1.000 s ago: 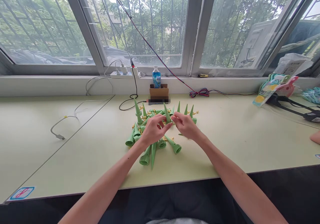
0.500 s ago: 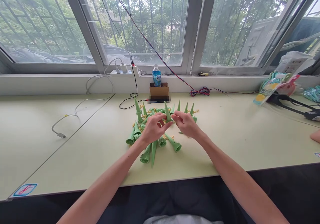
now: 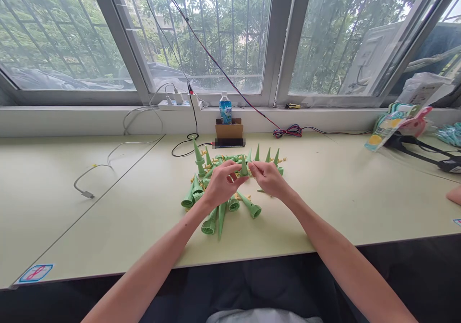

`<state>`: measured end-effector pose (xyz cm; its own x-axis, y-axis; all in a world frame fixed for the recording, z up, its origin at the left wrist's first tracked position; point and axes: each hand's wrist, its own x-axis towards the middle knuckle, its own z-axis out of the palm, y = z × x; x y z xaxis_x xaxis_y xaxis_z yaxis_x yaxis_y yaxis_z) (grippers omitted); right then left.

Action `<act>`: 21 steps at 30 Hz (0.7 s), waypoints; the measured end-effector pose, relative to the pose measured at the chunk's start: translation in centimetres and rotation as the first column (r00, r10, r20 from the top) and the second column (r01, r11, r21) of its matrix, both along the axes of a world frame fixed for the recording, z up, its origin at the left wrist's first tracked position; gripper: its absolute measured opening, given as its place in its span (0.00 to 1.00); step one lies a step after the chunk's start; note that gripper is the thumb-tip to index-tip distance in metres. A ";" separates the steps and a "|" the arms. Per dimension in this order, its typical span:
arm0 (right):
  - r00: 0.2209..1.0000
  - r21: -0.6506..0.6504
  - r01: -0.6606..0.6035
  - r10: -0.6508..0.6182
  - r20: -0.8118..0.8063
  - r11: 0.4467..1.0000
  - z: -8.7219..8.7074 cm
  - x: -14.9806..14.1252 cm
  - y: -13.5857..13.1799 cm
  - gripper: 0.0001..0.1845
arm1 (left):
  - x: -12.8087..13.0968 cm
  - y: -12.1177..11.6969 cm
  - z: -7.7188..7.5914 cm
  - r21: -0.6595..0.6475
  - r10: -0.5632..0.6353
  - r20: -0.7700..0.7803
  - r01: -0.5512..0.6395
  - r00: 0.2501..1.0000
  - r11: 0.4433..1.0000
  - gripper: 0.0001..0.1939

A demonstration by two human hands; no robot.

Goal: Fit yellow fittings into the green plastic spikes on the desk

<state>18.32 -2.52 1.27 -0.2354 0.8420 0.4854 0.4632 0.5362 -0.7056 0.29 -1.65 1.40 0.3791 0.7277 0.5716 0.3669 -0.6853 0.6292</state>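
Observation:
A heap of green plastic cone spikes (image 3: 216, 203) lies on the pale green table (image 3: 324, 203), with several small yellow bits (image 3: 209, 167) scattered among them. My left hand (image 3: 219, 186) is closed around one green cone (image 3: 244, 166), held upright with its tip up. My right hand (image 3: 268, 179) meets it from the right, fingertips pinched at the cone's side on something too small to make out. Three cones (image 3: 267, 155) stand upright just behind my right hand.
A small cardboard box (image 3: 229, 131) and a water bottle (image 3: 225, 110) stand at the back by the windowsill. A power strip (image 3: 175, 103) and cables (image 3: 108, 162) run across the left. Packaged goods (image 3: 396, 121) lie at the far right, with another person's hand (image 3: 454, 195) at the edge.
Both hands stay together over the heap. The held cone has sunk slightly between my fingers, showing less of its length.

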 end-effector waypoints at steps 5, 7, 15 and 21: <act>0.999 0.035 0.052 -0.053 0.008 0.998 -0.1 -0.2 0.1 0.24 | 0.2 0.2 -0.1 -0.002 0.037 -0.011 -0.037 0.999 0.999 0.10; 0.997 0.051 0.073 -0.073 0.009 0.996 -0.2 -0.2 0.1 0.25 | 0.3 0.2 -0.2 -0.013 0.059 -0.005 -0.059 0.998 0.998 0.10; 0.992 0.085 0.126 -0.124 -0.031 0.988 -0.2 -0.2 0.2 0.25 | 0.3 0.2 0.1 -0.174 0.082 0.043 -0.074 0.996 0.982 0.16; 0.990 0.099 0.139 -0.135 -0.050 0.985 -0.3 0.0 0.4 0.24 | 0.4 -0.1 0.7 -0.460 -0.054 0.235 0.160 0.970 0.874 0.21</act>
